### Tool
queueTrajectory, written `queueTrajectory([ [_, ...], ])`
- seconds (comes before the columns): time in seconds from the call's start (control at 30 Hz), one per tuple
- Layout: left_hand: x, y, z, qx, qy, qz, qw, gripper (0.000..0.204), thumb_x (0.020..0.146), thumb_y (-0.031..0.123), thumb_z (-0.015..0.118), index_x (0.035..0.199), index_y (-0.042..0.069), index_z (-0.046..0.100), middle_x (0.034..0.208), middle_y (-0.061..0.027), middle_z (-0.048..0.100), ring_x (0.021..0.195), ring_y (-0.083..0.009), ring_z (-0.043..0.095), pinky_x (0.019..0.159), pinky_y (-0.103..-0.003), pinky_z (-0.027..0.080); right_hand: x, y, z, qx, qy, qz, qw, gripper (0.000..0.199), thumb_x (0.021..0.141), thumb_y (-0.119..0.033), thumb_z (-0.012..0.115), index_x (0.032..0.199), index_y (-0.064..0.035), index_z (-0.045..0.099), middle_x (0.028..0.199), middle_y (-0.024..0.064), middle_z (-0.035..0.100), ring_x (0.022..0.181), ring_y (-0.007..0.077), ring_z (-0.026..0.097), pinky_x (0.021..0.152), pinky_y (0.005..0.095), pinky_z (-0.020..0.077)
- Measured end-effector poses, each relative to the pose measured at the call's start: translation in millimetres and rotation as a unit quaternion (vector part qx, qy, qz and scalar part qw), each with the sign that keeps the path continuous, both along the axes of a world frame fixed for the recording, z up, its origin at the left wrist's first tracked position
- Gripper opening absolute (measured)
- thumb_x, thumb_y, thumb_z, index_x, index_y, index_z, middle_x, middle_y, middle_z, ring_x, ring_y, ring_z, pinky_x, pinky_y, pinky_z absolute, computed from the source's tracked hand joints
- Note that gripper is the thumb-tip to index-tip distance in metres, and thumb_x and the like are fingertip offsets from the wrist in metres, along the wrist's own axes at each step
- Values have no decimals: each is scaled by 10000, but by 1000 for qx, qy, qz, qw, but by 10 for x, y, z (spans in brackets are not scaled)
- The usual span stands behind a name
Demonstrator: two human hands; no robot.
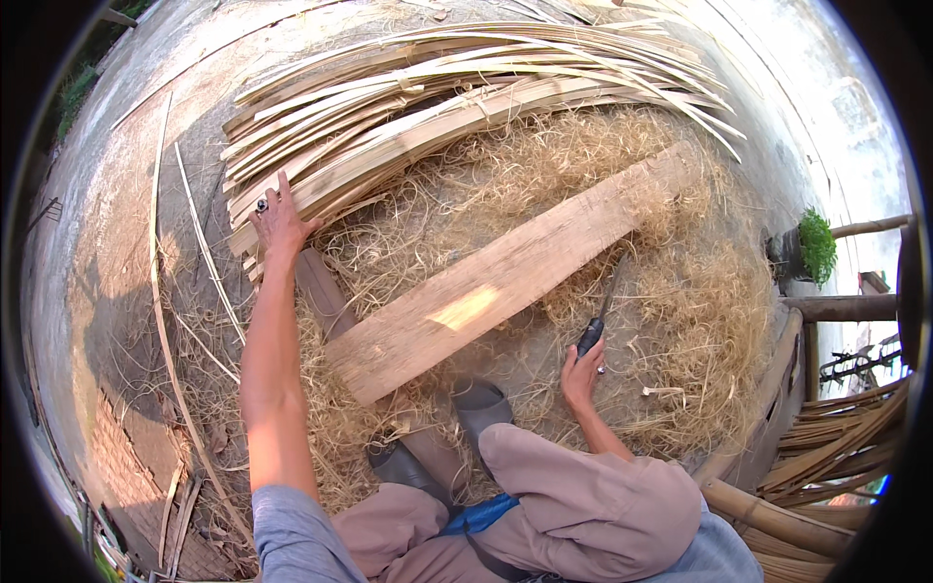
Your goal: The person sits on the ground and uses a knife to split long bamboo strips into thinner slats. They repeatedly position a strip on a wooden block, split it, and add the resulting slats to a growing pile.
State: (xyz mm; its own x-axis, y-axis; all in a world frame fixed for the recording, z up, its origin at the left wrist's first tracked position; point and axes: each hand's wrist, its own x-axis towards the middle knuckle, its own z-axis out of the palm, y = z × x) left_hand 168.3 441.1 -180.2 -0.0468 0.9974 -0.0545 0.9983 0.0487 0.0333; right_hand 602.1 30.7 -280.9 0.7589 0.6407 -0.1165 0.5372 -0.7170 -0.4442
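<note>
Toward the ground's (112, 262) far edge: strip-picking, apparently.
Left hand (280, 228) spread on strips (408, 141); right hand (581, 374) clamped on knife (591, 335). Lifting calls for pinching.

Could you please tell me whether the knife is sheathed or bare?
Bare: the knife shows its narrow blade extending beyond the dark handle, away from the right hand.

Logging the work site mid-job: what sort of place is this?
Probably an outdoor woodworking or bamboo-working yard: curly straw-coloured shavings litter the sunlit grey-brown ground, and long pale woody strips lie stacked beyond a flat brown wooden plank.
</note>
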Motion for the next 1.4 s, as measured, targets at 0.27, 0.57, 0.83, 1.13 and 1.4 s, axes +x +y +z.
queueTrajectory([
  [0.27, -118, -56, 657, 50, 32, -94, 994, 599, 728, 448, 882, 1093, 42, 636, 1048, -139, 661, 1011, -355, 694, 1013, -514, 487, -17, 29, -17, 2, -1, 0, 1000, 763, 1011, -288, 568, 1565, 43, 163, 1390, 343, 422, 1231, 516, 498, 1028, 559, 416],
  [0.57, 297, -1052, 2220, 74, 6, -183, 980, 545, 793, 599, 787, 675, 132, 533, 496, 102, 376, 440, -61, 290, 392, -268, 262, 312, 105, 23, 2, 177, -13, 984, 754, 902, -304, 685, 1470, 33, 321, 1293, 307, 565, 1131, 429, 620, 970, 507, 483],
  [0.83, -49, -2287, 2607, -47, -6, -118, 992, 596, 801, 677, 758, 699, 142, 516, 550, 56, 432, 497, -118, 377, 486, -351, 382, 839, -216, 419, 0, -82, -28, 996, 692, 873, -446, 732, 1346, 11, 516, 1100, 229, 626, 1034, 419, 633, 969, 496, 480],
  [1.13, -120, -2588, 2947, -62, -6, -23, 998, 609, 738, 627, 813, 748, 45, 632, 664, -122, 668, 626, -240, 653, 631, -438, 526, 170, 2602, 1373, 319, 710, -49, 626, 1222, 841, -884, 485, 1546, 82, 232, 1370, 239, 498, 1234, 313, 557, 1094, 469, 479],
  [1.4, -269, -2363, 2814, -109, -37, -112, 987, 1247, 611, 841, 747, 1523, 56, 421, 1247, -254, 654, 1189, -419, 636, 1016, -527, 515, -344, 3833, 1464, 416, 793, -113, 431, 136, 1005, -147, 574, 970, -44, 493, 812, 62, 576, 564, 112, 533, 534, 319, 542],
])
